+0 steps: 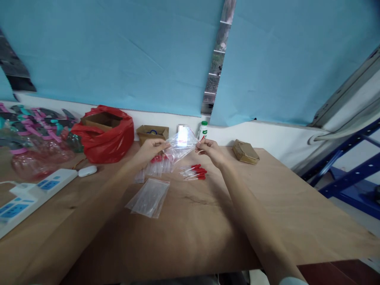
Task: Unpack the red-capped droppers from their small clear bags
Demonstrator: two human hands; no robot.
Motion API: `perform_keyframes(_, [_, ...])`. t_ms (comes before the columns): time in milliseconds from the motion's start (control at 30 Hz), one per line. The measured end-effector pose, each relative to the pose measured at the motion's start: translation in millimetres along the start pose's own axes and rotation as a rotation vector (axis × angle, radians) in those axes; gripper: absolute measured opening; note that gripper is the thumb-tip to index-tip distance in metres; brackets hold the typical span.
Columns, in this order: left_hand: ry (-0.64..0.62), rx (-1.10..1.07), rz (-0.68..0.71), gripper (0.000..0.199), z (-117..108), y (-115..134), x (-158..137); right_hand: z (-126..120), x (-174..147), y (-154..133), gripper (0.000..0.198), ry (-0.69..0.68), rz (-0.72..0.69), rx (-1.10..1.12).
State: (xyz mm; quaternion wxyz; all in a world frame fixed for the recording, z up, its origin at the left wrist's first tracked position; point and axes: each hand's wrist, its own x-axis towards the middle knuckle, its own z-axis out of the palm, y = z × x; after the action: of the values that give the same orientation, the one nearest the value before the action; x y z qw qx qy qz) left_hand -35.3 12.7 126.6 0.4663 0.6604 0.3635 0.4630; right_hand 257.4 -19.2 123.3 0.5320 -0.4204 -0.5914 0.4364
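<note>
Between my two hands a clear plastic bag [179, 149] is stretched out above the table. My left hand [152, 150] pinches its left edge, and my right hand [211, 152] pinches its right side. A bright phone screen [183, 136] shows behind the bag. Below it lie several small red-handled screwdrivers [194, 172] with thin shafts. To their left sit filled clear bags [156, 167] with red parts inside, partly hidden by the held bag. Nearer to me rests a small stack of flat clear bags [151, 198].
On the left are a white power strip [38, 198], a white earphone case [87, 171], spray bottles [38, 146] and a red plastic bag [107, 138] around a carton. An open cardboard box [151, 132], a green-capped bottle [203, 130] and a brown carton [246, 151] line the wall.
</note>
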Motion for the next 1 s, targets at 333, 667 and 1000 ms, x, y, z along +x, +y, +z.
perform_keyframes(333, [-0.211,0.193,0.006,0.036,-15.4,8.8,-3.0,11.3,-5.2,-0.4,0.041,-0.202,0.049,-0.014])
perform_keyframes(667, [-0.265,0.245,-0.052,0.040,-22.8,9.9,-3.5,13.2,6.5,17.0,0.040,0.020,-0.001,0.103])
perform_keyframes(1000, [-0.391,0.277,-0.175,0.034,-30.8,-2.3,2.2,17.2,6.7,12.0,0.042,0.143,-0.058,0.128])
